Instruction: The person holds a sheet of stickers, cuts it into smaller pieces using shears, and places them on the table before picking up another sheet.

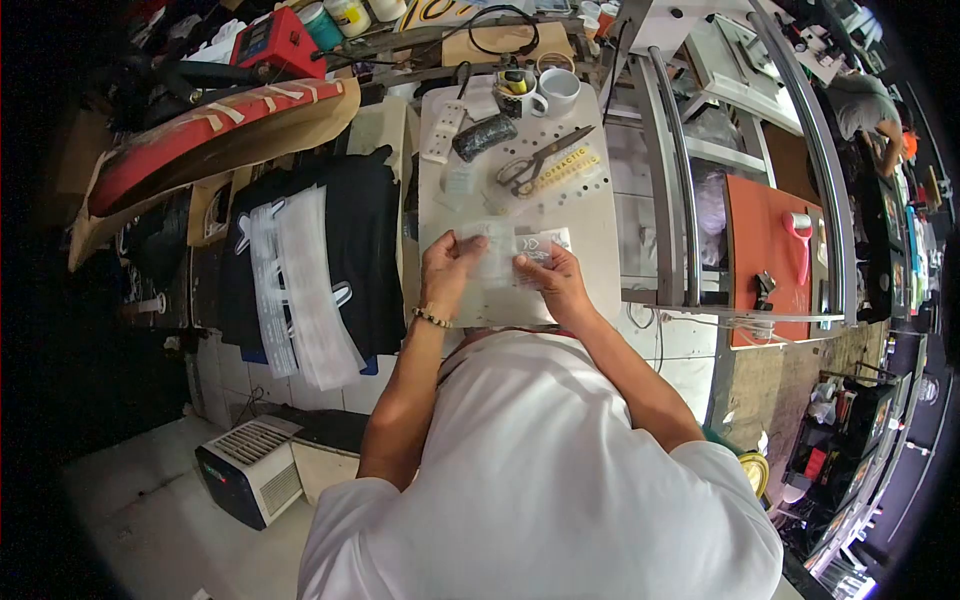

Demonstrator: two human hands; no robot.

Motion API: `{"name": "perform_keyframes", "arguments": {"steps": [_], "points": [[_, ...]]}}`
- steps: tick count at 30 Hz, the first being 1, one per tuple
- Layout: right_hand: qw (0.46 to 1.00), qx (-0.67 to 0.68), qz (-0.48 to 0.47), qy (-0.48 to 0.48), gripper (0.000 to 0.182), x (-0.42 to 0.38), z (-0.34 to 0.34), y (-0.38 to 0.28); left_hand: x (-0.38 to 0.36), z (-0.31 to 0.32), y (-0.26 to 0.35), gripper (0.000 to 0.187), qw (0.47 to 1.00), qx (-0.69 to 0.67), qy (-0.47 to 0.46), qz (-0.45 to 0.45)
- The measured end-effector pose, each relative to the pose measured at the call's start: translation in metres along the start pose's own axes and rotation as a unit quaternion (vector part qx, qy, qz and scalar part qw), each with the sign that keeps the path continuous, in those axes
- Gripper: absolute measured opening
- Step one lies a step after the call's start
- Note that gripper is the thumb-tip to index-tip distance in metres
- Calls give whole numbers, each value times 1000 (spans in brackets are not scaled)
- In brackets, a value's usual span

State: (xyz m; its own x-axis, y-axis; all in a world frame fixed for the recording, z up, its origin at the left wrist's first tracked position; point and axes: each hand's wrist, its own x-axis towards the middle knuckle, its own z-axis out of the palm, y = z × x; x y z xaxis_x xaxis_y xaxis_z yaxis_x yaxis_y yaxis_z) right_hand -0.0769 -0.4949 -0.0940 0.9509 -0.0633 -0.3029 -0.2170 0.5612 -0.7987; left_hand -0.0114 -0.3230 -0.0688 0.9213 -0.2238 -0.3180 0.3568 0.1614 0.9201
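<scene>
In the head view my left hand (pixel 453 268), a beaded bracelet at its wrist, pinches a translucent film sheet (pixel 497 262) between thumb and fingers. My right hand (pixel 560 283) grips a small printed film piece (pixel 549 240) with pale markings, its thumb on the front. The two pieces meet or overlap between my hands, close over the near part of the pale board (pixel 590 290). Beyond them lie large black-handled scissors (pixel 540 160), across a clear film with yellow lettering (pixel 568 168). A dark wrapped bundle (pixel 485 137) is left of the scissors.
Two white mugs (pixel 560 93) and a power strip (pixel 443 132) stand at the board's far end. Left is black fabric (pixel 375 225) with long translucent strips (pixel 315 290) over it. A metal frame (pixel 673 180) rises at right. Another person (pixel 868 110) is at far right.
</scene>
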Motion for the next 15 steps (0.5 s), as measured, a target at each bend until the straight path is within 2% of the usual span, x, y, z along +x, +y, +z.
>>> {"name": "perform_keyframes", "arguments": {"steps": [6,9,15], "points": [[1000,6,17,3,27,-1,1,-4,3,-12,-5,22,998,-59,5,-15],[1000,17,14,1,27,-2,3,-5,2,-13,-6,25,1000,-12,3,-10],[999,42,15,-25,30,-1,2,-6,1,-7,-9,30,999,-6,16,37]]}}
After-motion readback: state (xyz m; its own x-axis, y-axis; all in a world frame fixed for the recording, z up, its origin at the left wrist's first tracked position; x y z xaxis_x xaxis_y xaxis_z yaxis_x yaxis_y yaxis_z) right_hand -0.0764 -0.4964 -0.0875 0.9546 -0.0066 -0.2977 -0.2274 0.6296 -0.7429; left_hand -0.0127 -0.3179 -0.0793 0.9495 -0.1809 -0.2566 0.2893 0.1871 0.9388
